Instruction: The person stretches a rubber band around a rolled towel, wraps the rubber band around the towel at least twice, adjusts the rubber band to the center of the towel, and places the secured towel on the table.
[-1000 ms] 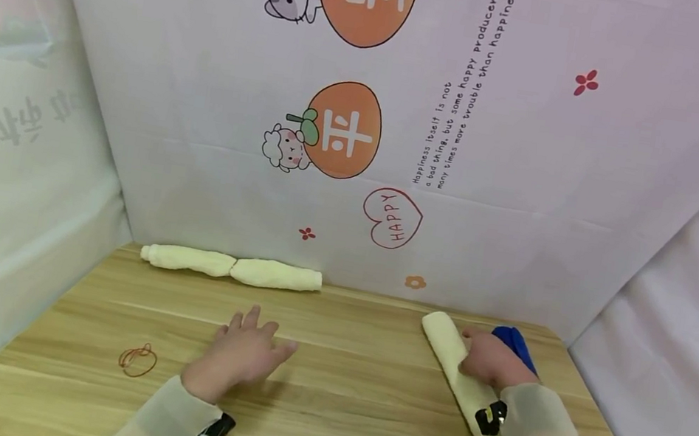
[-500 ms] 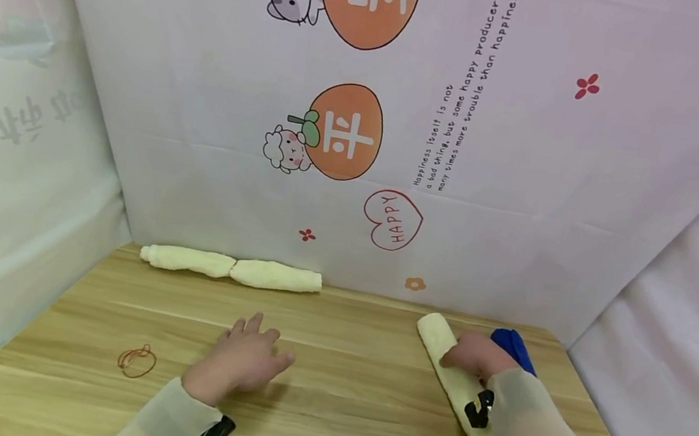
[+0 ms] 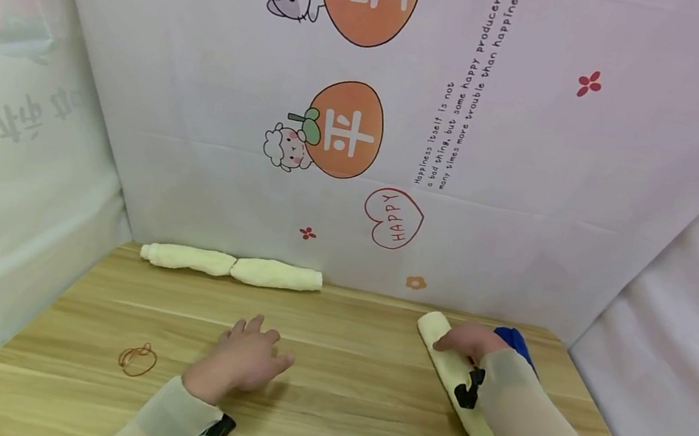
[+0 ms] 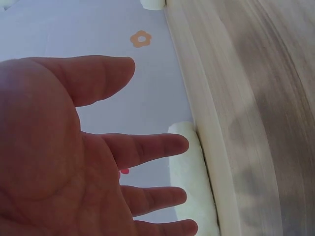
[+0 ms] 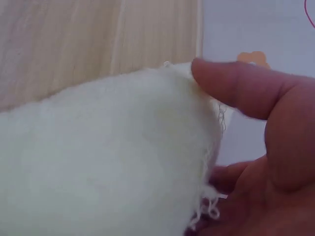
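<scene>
A long cream rolled towel (image 3: pixel 452 370) lies slantwise on the right of the table, fuzzy with loose threads at its edge. My right hand (image 3: pixel 469 339) grips it near its far end; in the right wrist view the thumb (image 5: pixel 231 86) lies on one side and the fingers, partly hidden, on the other. My left hand (image 3: pixel 245 358) hovers over the table's middle left, fingers spread and holding nothing. The left wrist view shows its palm (image 4: pixel 39 142) bare. Left of that hand lies a thin reddish-orange band (image 3: pixel 138 360), loosely looped.
Against the back wall (image 3: pixel 485 252) lies a second cream roll (image 3: pixel 274 274), cinched at its middle. A blue item (image 3: pixel 515 342), perhaps cloth, sits behind my right forearm, partly hidden. White printed sheets stand around the wooden table (image 3: pixel 329 409) at the back and both sides.
My right hand has slid left and slightly farther along the rolled towel toward its far end. The roll's far end shifted slightly left. My left hand has barely moved.
</scene>
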`<move>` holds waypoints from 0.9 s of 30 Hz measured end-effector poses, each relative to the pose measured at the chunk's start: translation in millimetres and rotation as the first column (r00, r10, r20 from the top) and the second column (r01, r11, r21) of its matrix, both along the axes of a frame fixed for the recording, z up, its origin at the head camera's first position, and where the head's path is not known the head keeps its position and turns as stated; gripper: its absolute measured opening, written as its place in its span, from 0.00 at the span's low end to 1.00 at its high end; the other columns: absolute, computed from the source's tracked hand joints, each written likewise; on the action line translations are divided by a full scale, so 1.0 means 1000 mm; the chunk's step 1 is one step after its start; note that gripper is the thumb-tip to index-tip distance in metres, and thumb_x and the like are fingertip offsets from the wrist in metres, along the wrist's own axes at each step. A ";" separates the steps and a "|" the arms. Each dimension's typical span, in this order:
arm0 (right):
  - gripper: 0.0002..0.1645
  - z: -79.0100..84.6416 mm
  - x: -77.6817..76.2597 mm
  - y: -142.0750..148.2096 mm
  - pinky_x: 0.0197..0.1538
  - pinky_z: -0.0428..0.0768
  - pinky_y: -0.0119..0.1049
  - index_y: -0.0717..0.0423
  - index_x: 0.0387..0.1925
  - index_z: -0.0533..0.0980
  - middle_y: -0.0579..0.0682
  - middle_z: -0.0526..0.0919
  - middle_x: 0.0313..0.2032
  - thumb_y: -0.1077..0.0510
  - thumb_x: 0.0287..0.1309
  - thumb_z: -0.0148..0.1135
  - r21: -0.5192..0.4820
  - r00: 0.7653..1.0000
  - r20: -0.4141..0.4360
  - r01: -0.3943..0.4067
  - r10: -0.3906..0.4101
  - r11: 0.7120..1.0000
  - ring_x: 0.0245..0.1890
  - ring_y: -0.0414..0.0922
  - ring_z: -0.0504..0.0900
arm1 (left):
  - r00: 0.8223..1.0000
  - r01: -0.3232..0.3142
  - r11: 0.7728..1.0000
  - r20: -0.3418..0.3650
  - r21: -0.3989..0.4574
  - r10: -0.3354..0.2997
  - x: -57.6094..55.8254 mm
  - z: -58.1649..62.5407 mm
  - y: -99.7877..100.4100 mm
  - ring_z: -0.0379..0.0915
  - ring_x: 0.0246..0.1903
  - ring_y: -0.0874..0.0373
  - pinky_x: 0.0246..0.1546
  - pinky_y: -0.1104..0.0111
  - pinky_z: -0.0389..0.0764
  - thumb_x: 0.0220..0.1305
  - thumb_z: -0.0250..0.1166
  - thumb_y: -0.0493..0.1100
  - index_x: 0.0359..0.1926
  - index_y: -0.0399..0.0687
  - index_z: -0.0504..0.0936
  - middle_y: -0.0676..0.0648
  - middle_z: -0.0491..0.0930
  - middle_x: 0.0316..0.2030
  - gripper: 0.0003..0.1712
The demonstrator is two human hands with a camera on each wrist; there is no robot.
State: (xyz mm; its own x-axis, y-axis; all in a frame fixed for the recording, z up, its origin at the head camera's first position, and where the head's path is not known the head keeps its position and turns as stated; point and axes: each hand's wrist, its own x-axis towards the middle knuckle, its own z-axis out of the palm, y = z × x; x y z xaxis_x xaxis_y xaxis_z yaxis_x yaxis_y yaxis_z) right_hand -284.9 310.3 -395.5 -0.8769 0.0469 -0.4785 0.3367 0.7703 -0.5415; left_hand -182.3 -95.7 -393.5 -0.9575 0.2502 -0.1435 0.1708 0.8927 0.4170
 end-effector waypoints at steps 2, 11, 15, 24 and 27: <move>0.41 -0.001 -0.002 -0.001 0.43 0.79 0.47 0.75 0.59 0.69 0.65 0.77 0.48 0.51 0.53 0.72 0.029 1.000 0.009 0.013 -0.013 0.999 0.42 0.56 0.78 | 1.000 -0.001 1.000 0.002 0.001 0.001 0.000 0.000 0.001 0.46 0.68 0.25 0.64 0.34 0.50 0.72 0.56 0.59 0.66 0.39 0.74 0.28 0.56 0.71 0.33; 0.37 -0.001 -0.002 -0.009 0.41 0.80 0.46 0.75 0.52 0.71 0.63 0.78 0.42 0.55 0.46 0.75 0.088 0.997 0.036 0.061 -0.065 0.994 0.40 0.57 0.78 | 1.000 0.008 1.000 0.009 -0.007 -0.008 0.001 0.001 0.002 0.48 0.68 0.25 0.65 0.34 0.50 0.73 0.55 0.59 0.66 0.39 0.73 0.29 0.58 0.70 0.33; 0.37 0.001 -0.002 -0.011 0.43 0.80 0.46 0.77 0.54 0.69 0.64 0.77 0.44 0.57 0.48 0.73 0.039 0.997 0.054 0.049 -0.051 0.998 0.42 0.57 0.78 | 1.000 0.011 1.000 0.012 -0.008 -0.010 0.001 0.001 0.002 0.48 0.68 0.24 0.64 0.34 0.50 0.72 0.56 0.59 0.66 0.39 0.73 0.28 0.58 0.70 0.33; 0.45 -0.002 -0.003 -0.005 0.38 0.80 0.46 0.67 0.72 0.60 0.62 0.79 0.48 0.58 0.57 0.68 -0.062 0.996 -0.011 -0.084 0.084 0.995 0.41 0.55 0.81 | 1.000 0.004 1.000 0.013 -0.013 -0.004 0.001 0.001 0.000 0.48 0.68 0.25 0.65 0.34 0.49 0.72 0.56 0.59 0.66 0.38 0.73 0.29 0.59 0.69 0.34; 0.48 -0.007 -0.003 -0.002 0.36 0.82 0.48 0.62 0.76 0.55 0.63 0.78 0.51 0.61 0.58 0.67 -0.148 0.996 -0.040 -0.081 0.076 0.986 0.40 0.55 0.82 | 1.000 0.000 1.000 0.009 -0.016 0.000 0.000 -0.001 -0.001 0.48 0.68 0.25 0.65 0.35 0.49 0.72 0.55 0.60 0.66 0.39 0.73 0.29 0.59 0.69 0.34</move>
State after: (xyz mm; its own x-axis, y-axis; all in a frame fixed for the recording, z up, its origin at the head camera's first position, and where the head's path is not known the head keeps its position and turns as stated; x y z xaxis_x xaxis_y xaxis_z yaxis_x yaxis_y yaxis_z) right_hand -287.6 308.6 -402.1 -0.8909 -0.0925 -0.4448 0.2577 0.7034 -0.6624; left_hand -182.1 -96.7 -394.1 -0.9563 0.2474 -0.1559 0.1669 0.8995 0.4038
